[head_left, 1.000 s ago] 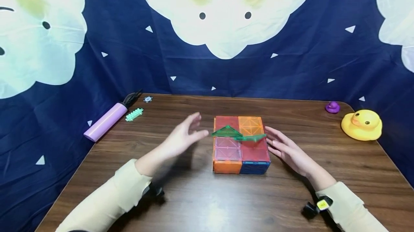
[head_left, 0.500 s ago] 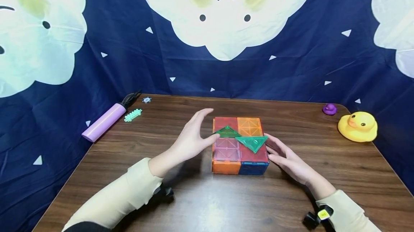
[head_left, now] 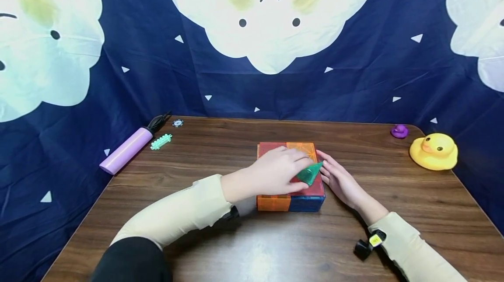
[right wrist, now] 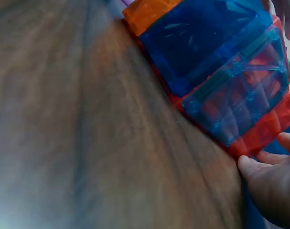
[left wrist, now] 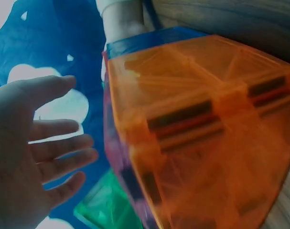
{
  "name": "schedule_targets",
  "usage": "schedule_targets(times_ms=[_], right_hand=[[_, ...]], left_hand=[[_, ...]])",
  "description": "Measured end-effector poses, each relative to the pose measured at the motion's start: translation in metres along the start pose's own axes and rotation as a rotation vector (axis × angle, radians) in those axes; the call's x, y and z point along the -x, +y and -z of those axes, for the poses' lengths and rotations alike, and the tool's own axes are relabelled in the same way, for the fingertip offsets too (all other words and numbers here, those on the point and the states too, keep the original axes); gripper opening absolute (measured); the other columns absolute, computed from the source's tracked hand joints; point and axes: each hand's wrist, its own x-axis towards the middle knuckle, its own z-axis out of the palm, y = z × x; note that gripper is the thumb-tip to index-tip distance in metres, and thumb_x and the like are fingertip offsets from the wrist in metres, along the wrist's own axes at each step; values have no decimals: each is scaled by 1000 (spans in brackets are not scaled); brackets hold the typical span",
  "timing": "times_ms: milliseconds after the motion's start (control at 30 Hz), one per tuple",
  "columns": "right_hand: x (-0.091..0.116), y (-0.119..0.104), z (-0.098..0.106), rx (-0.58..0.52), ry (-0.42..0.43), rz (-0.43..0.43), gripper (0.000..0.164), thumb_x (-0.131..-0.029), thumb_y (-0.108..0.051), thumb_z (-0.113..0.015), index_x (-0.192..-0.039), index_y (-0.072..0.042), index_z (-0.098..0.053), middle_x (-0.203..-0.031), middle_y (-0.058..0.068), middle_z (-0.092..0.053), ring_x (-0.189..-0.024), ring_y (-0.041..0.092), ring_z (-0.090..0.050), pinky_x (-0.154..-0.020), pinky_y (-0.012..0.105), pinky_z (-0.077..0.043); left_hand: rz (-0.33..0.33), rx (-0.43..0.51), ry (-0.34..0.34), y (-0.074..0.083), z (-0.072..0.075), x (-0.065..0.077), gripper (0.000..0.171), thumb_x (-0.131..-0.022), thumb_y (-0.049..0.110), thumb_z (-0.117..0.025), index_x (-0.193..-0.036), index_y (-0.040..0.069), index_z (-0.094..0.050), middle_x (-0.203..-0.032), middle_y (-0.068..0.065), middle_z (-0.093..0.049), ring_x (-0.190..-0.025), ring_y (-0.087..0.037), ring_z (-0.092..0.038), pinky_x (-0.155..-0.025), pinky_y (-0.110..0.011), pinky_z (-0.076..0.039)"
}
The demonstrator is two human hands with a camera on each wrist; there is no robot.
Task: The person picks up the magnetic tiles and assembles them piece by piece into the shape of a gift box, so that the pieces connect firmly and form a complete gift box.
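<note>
A low box of see-through magnetic tiles [head_left: 271, 203] sits on the table, with red and orange tiles on top and orange and blue ones in front. My left hand [head_left: 271, 172] reaches over it, thumb and fingers around a green triangle tile [head_left: 309, 174] on top. In the left wrist view the left hand [left wrist: 54, 143] has its fingers apart, with nothing visible between thumb and fingers; a green tile [left wrist: 111, 202] shows lower down. My right hand [head_left: 344, 183] lies along the box's right side; its fingertips touch the red corner tile [right wrist: 264, 136] in the right wrist view.
On the wooden table [head_left: 220, 251], a purple cylinder [head_left: 127, 151] with a black cord, a mint toy piece [head_left: 161, 141] and a round chip [head_left: 177, 123] lie at left. A yellow duck [head_left: 434, 152] and a small purple duck [head_left: 399, 131] stand at right.
My left hand has moved right, from the box's left edge to over its top, and now covers the left green triangle. The right green triangle has swung from level to slanting. The right hand stays beside the box.
</note>
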Motion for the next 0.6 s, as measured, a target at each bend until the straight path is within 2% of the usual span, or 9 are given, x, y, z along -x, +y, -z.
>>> schedule_targets(times_ms=[100,200,400,500,600], right_hand=[[-6,0,0,-22,15,6,63,-114,-35,-24,-163,-2,-4,-168,22,-5,-134,2,-43,-107,22,-37],[-12,-2,1,-26,45,-7,64,-113,-36,-26,-163,-3,-5,-168,20,-9,-134,3,-42,-107,22,-36],[-26,-3,0,8,102,-58,65,-113,-36,-31,-164,-4,-8,-167,17,-14,-139,8,-34,-113,29,-29],[-32,-3,0,20,124,-68,64,-112,-35,-33,-163,-2,-12,-163,18,-22,-136,9,-39,-113,31,-28],[-35,-3,-1,19,133,-68,62,-112,-34,-36,-161,0,-16,-157,17,-32,-130,6,-45,-110,28,-33]], left_hand=[[-4,-64,-102,7,-4,-9,57,-97,53,-63,-138,13,-63,-131,-2,-67,-120,-17,-61,-103,-38,-46],[3,-118,-149,11,-9,-18,57,-98,55,-60,-136,14,-64,-129,-2,-67,-117,-16,-62,-101,-38,-47],[47,-161,-166,15,-11,-24,51,-98,54,-61,-131,15,-66,-125,-2,-69,-113,-17,-64,-97,-37,-48],[62,-155,-171,15,-11,-26,49,-98,51,-62,-130,15,-67,-122,-2,-70,-111,-17,-65,-94,-36,-49],[60,-156,-170,14,-11,-27,46,-98,48,-63,-128,14,-68,-119,-3,-70,-107,-17,-65,-90,-35,-50]])
